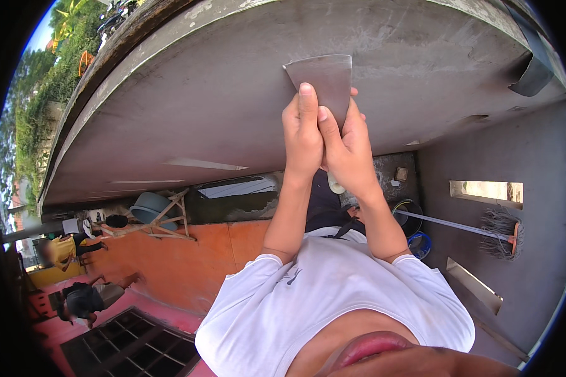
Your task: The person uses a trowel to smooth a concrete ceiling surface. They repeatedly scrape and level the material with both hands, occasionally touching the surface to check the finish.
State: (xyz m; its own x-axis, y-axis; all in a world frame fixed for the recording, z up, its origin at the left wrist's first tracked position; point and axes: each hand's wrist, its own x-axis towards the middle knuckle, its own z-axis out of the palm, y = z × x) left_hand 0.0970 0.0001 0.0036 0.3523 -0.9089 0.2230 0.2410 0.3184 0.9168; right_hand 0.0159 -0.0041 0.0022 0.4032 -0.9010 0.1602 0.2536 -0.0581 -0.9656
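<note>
A putty knife (324,78) with a wide, flaring grey metal blade points away from me at a grey plastered wall (233,107). Both hands grip it together. My left hand (304,138) closes round its left side, with the thumb lying up along the blade. Pressed against it, my right hand (349,144) wraps the right side, thumb across the lower blade. The handle is hidden inside my hands. Pale scuff marks show on the wall beyond the blade's straight edge. Whether that edge touches the wall I cannot tell.
A mop (500,237) leans by the right wall, its handle reaching a black bucket (409,217) beside a blue bucket (419,245). Slots pierce that wall. A dark strip (534,75) hangs upper right. Left stand a basin (149,207), a wooden trestle (181,213) and two people (85,300).
</note>
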